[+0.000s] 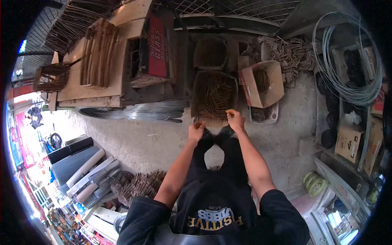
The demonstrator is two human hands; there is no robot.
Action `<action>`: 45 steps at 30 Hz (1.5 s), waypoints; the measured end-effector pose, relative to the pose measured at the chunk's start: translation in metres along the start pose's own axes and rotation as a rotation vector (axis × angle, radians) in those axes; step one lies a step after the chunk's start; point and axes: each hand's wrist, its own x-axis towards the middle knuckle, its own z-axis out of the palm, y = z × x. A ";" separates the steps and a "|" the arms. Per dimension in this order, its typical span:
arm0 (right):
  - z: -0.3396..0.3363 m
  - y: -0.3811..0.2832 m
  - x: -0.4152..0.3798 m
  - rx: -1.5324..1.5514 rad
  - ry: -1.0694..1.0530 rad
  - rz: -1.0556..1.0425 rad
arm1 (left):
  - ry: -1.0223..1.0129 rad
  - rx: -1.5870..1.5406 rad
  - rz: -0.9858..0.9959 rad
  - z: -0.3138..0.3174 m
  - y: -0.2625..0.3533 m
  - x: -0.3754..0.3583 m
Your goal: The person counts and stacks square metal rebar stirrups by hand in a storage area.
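A cardboard box [195,94] of rusty bent metal pieces [214,98] stands on the floor just ahead of my feet. My right hand [235,121] is closed at its near right corner, fingers curled over the rim. At the near left corner, my left hand [197,131] is closed too, its fingertips by the lowered cardboard flap [215,122]. What lies under the fingers is partly hidden. Both forearms reach forward over my black shoes.
Right of the box stands an open carton [272,87] with more rusty pieces. Another box [210,53] is behind. Wire coils lie left [151,112] and hang right [351,90]. A wooden table [90,96] holds rusty wire frames [99,55]. Mesh rolls [77,163] lie lower left.
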 end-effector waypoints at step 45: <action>0.219 0.059 0.334 -0.404 0.107 -0.648 | 0.210 -0.731 -0.414 0.087 -0.266 0.373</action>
